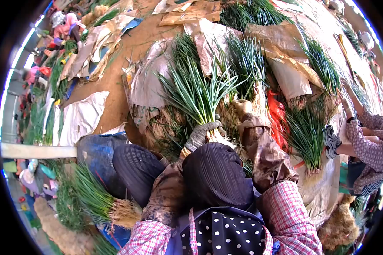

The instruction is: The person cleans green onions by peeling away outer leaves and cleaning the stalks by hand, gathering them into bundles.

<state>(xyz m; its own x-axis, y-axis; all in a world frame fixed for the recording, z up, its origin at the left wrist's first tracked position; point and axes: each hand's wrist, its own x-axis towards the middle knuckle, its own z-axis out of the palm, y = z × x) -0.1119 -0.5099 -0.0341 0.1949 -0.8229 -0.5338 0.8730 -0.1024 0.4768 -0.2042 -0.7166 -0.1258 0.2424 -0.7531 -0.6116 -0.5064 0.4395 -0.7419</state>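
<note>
My left hand, in a grey glove, is wrapped round the lower stems of a bunch of green onions. Their leaves fan up and away from me, and the pale roots hang just above my knee. My right hand, in a tan glove with a brown sleeve cover, is curled at the root end of another pile of green onions. What its fingers hold, if anything, is hidden. More rooty bunches lie under the pale sheet beyond my left hand.
Red plastic netting lies right of my right forearm. Farther right rests a bundle of green onions, near another person. A bundle lies at my left beside a blue container. Sacking sheets cover piles ahead. Other people sit far left.
</note>
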